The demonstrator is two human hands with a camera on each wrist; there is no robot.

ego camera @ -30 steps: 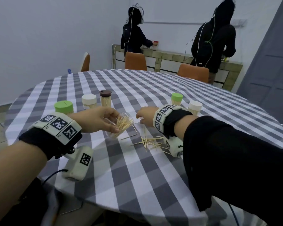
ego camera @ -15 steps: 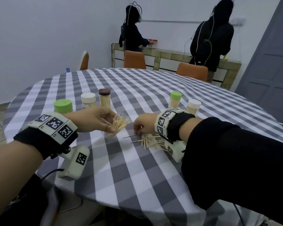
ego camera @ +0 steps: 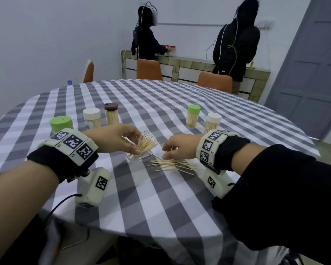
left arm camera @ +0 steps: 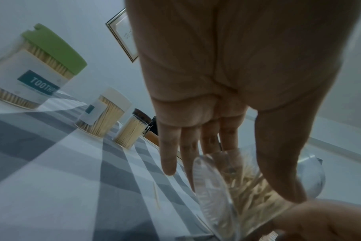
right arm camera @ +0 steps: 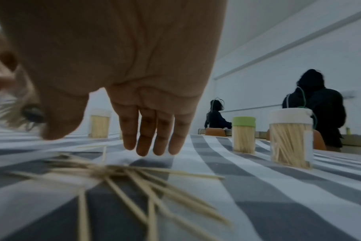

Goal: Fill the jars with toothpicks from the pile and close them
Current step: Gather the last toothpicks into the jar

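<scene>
Left hand [ego camera: 117, 138] grips tilted jar [ego camera: 141, 147], mouth toward right hand [ego camera: 177, 148]. Right hand spread, empty, hovers just over pile [ego camera: 172, 164]; sticks lie mostly crosswise under fingertips.

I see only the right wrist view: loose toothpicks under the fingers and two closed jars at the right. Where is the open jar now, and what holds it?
Observer: The left hand grips the open jar, tilted, mouth toward the right hand.
Operator: Is it full?
Observer: No, it holds only a loose bunch, and it has no lid on.
Operator: Are there other jars on that side?
Observer: Three closed ones stand behind the left hand: green-lidded jar, white-lidded jar, brown-lidded jar.
</scene>
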